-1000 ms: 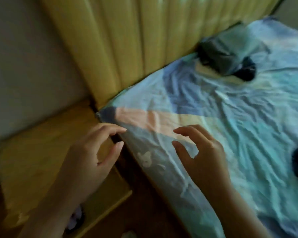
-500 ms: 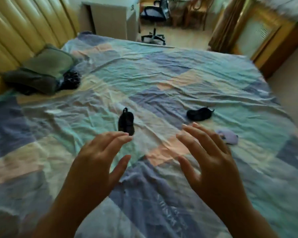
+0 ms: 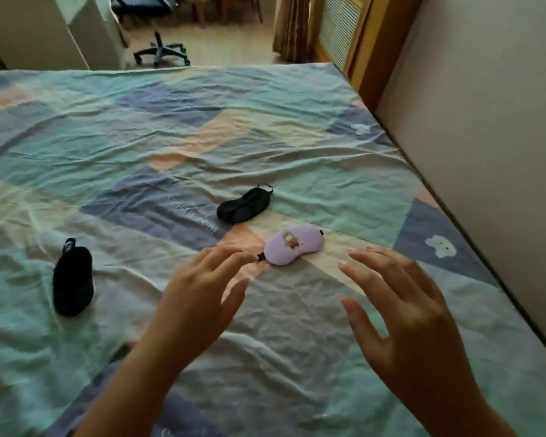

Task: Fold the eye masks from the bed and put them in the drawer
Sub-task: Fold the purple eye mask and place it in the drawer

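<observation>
Three eye masks lie on the patchwork bedspread (image 3: 171, 127). A lilac mask (image 3: 293, 249) with a small bear print lies flat just beyond my fingers. A black mask (image 3: 244, 205) rests a little farther back. Another dark mask (image 3: 72, 279) sits bunched at the left. My left hand (image 3: 202, 298) hovers with fingers spread, its fingertips close to the lilac mask's black strap end. My right hand (image 3: 401, 307) is held open to the right of that mask, holding nothing. No drawer is in view.
A pale wall (image 3: 486, 152) runs along the bed's right edge. Beyond the foot of the bed stand an office chair base (image 3: 161, 53), a white cabinet (image 3: 44, 33), curtains (image 3: 292, 26) and a wooden frame (image 3: 363, 58).
The view swung from the nightstand and headboard across the bed to its right side. Both open hands travelled with it and now hover by the lilac mask.
</observation>
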